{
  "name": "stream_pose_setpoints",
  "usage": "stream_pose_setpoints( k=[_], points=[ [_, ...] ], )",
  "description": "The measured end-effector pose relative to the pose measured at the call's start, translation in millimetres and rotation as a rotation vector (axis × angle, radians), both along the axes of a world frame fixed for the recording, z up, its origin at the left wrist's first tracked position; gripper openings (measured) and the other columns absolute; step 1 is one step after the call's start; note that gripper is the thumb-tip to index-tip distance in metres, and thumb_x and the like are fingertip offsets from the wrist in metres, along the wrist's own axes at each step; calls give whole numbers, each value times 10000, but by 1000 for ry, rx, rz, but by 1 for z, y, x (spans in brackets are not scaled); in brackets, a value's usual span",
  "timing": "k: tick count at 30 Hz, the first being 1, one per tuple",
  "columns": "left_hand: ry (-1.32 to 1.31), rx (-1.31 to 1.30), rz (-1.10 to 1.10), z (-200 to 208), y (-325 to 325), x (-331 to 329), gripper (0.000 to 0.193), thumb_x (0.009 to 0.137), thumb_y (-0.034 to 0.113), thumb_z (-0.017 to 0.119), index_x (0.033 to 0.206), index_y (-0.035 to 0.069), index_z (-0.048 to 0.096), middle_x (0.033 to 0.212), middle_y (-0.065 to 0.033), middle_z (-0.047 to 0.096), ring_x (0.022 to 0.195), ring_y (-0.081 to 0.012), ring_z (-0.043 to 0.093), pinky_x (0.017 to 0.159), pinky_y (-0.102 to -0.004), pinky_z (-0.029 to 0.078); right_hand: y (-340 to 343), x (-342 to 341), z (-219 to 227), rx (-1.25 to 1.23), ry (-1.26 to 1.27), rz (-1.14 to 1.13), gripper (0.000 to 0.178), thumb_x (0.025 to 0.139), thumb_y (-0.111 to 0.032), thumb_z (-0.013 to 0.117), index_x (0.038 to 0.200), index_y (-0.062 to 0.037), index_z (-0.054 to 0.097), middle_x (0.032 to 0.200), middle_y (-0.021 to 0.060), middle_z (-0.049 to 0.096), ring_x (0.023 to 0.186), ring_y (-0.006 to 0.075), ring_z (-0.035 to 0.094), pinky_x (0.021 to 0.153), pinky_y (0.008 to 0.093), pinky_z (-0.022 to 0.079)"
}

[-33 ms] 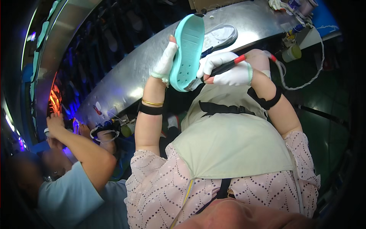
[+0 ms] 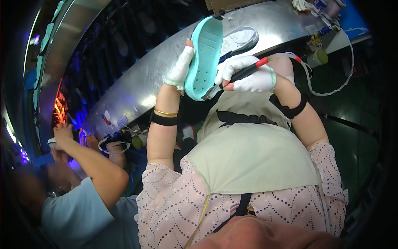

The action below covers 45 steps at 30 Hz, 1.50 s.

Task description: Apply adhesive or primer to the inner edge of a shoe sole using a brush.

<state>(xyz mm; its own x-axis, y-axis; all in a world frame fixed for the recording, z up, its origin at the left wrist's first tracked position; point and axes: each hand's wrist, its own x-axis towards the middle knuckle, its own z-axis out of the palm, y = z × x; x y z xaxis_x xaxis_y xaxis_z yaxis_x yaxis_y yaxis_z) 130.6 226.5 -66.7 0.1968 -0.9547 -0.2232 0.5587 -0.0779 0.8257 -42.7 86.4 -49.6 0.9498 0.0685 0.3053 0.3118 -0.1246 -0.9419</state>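
My left hand (image 2: 181, 68), in a white fingerless-tip glove, holds a turquoise shoe sole (image 2: 206, 54) by its left side. The sole stands tilted above the metal bench, its inner face with small holes and grooves toward me. My gloved right hand (image 2: 251, 76) is closed around the black handle of a glue brush (image 2: 244, 74) with a red end. The brush's tip meets the rim at the sole's lower right end, where a greyish patch shows. Behind the sole, a white shoe (image 2: 240, 39) with a dark sole lies on the bench.
The curved metal bench (image 2: 137, 81) runs across in front of me. A pale hose (image 2: 331, 92) loops at the right, by a greenish cup (image 2: 318, 57) on a fitting. White gloves (image 2: 303, 6) lie at the far right. A co-worker (image 2: 83, 207) sits close on my left, hands at the bench.
The sole and both my hands have shifted only slightly. The hose by the brush has swung a little upward, and the co-worker's hand has moved slightly right.
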Motion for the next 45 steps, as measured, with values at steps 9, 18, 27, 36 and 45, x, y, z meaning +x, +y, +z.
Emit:
stream_pose_setpoints(
  k=[9, 18, 27, 36, 45],
  points=[
    [-95, 89, -14, -5, -2, 2, 628, 912, 549, 427, 1326, 77, 419, 1182, -80, 554, 998, -162, 583, 839, -299, 501, -4, -1, -1, 42, 87, -1, 107, 723, 29, 655, 751, -52, 592, 872, 67, 631, 847, 171, 598, 773, 283, 467],
    [-210, -38, 136, 4, 9, 11, 642, 854, 591, 503, 1239, 78, 493, 1108, -73, 596, 958, -165, 603, 828, -332, 515, -16, -5, 12, -12, 68, -58, 89, 755, -3, 664, 773, -33, 582, 882, 63, 627, 822, 151, 580, 768, 285, 466],
    [579, -335, 196, -4, 26, 0, 743, 849, 648, 404, 1312, 67, 418, 1187, -161, 553, 1034, -343, 587, 891, -481, 500, -7, -8, 40, 501, 79, -253, 138, 825, -9, 610, 957, -41, 583, 1016, 63, 610, 927, 133, 571, 850, 256, 445],
    [415, -312, 385, -21, -2, -81, 663, 876, 592, 397, 1312, 93, 423, 1245, -119, 518, 1138, -291, 516, 1034, -451, 366, 3, 18, 5, 226, 4, -720, 116, 793, -64, 668, 875, -18, 599, 820, 22, 616, 764, 90, 592, 689, 229, 482],
    [298, -347, 356, -29, -3, -85, 760, 849, 680, 380, 1370, 128, 354, 1292, -69, 479, 1130, -212, 524, 947, -360, 455, 21, 17, 21, 654, 194, -576, 161, 819, -133, 655, 945, -49, 600, 813, -9, 606, 714, 55, 553, 666, 211, 466]
  ],
)
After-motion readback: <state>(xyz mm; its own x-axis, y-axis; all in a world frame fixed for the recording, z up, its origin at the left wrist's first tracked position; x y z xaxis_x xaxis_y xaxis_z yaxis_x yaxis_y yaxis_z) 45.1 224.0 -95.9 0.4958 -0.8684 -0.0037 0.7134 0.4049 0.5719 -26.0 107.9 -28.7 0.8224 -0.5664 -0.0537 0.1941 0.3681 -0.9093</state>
